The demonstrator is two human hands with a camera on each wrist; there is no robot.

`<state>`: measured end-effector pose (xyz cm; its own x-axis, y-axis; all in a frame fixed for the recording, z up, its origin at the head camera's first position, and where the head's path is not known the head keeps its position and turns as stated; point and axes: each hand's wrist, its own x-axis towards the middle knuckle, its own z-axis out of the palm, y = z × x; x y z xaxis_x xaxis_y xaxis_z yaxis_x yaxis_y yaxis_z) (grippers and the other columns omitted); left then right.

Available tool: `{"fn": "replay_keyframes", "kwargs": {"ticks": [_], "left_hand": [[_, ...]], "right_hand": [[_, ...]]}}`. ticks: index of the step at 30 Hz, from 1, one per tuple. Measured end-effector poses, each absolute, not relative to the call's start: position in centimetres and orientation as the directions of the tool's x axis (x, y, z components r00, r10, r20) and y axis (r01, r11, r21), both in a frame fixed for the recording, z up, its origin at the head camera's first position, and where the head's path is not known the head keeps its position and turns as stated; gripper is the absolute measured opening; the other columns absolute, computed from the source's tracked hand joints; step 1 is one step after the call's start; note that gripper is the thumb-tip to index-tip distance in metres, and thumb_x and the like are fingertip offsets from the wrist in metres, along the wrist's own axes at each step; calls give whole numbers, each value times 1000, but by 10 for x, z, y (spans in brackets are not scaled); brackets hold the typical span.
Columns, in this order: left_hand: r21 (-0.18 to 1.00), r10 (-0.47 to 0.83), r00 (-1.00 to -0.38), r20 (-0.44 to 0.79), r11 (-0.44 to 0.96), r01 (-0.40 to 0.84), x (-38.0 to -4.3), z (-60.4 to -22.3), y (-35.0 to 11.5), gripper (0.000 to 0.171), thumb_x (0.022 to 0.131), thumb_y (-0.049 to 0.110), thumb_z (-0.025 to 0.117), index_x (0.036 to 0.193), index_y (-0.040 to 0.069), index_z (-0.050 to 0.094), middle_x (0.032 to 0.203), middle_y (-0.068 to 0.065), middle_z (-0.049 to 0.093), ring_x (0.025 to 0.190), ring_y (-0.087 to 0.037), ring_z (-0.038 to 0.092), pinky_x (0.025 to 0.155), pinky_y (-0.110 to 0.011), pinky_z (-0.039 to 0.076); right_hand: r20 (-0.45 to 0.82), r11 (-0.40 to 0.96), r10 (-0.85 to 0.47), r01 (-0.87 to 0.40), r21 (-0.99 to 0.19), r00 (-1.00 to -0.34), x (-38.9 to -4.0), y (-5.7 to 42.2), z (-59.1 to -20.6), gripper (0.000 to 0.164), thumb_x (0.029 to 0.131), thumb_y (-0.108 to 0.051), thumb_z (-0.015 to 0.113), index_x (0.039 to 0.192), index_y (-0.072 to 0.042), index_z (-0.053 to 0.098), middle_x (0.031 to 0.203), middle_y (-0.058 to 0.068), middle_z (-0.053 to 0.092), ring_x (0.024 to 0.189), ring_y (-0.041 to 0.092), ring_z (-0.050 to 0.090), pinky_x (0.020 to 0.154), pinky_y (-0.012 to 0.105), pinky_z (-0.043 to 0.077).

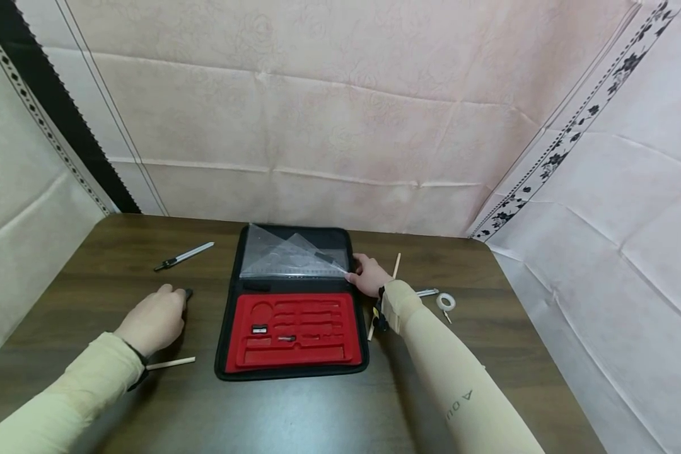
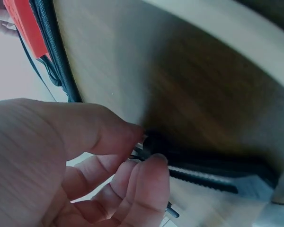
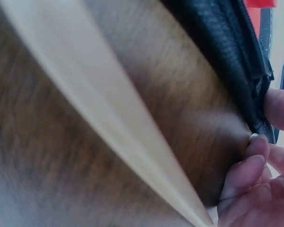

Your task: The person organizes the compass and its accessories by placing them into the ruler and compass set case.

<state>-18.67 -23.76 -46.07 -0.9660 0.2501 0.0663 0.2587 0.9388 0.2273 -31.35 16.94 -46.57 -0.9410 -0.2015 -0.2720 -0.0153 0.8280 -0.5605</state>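
Note:
An unzipped black case (image 1: pixel 222 343) lies flat on the table, its red moulded tray (image 1: pixel 295 360) nearer me and clear plastic set squares (image 1: pixel 278 255) in the lid half. At the lid's right edge, my right hand (image 1: pixel 369 275) pinches the case border, thumb above and fingers curled below. A small pencil sharpener (image 1: pixel 259 329) and a short dark piece (image 1: pixel 286 338) sit in the tray. Left of the case, my left hand (image 1: pixel 154 321) pinches one end of a black utility knife (image 2: pixel 217 172) with a toothed metal strip, close over the table; the hand hides most of it from above.
A silver-and-black compass (image 1: pixel 184 255) lies at the back left. One pale wooden stick (image 1: pixel 171 364) is beside my left wrist, another (image 1: pixel 396 265) by my right hand. Further right are a white tape roll (image 1: pixel 445 301) and a slim metallic tool (image 1: pixel 427 292). Cloth-covered walls enclose the table (image 1: pixel 295 416).

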Motion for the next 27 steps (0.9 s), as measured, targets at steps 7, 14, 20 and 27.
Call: {"fn": "replay_keyframes", "kwargs": {"ticks": [7, 14, 20, 27], "left_hand": [[209, 274, -959, 73, 936, 283, -188, -462, -235, 10, 74, -9, 61, 75, 0, 57, 69, -10, 52, 59, -23, 53, 54, -45, 45], [207, 301, -953, 38, 930, 303, -189, -457, -232, 12, 73, -6, 64, 73, 4, 56, 65, -7, 55, 56, -21, 52, 51, -44, 45], [230, 378, -926, 29, 898, 374, -194, -453, -221, 7, 73, -2, 68, 77, 4, 65, 72, -5, 58, 64, -19, 56, 59, -42, 49], [296, 446, -893, 60, 847, 442, -197, -436, -191, 6, 82, 1, 68, 85, 6, 66, 77, -3, 54, 66, -14, 52, 60, -34, 49]], "right_hand": [[-260, 826, -196, -17, -564, -946, -313, 168, -466, 62, 98, -27, 58, 150, -9, 29, 119, 17, 52, 109, 28, 52, 96, 43, 40], [-261, 827, -199, -19, -562, -945, -313, 168, -465, 62, 98, -27, 58, 150, -8, 30, 118, 16, 52, 108, 27, 52, 95, 42, 41], [-257, 831, -191, -17, -556, -947, -315, 168, -468, 62, 98, -27, 59, 150, -8, 30, 116, 15, 52, 106, 27, 52, 94, 41, 41], [-272, 831, -182, 0, -556, -945, -314, 168, -468, 63, 98, -28, 58, 150, -10, 29, 119, 16, 52, 108, 27, 52, 95, 41, 41]]}}
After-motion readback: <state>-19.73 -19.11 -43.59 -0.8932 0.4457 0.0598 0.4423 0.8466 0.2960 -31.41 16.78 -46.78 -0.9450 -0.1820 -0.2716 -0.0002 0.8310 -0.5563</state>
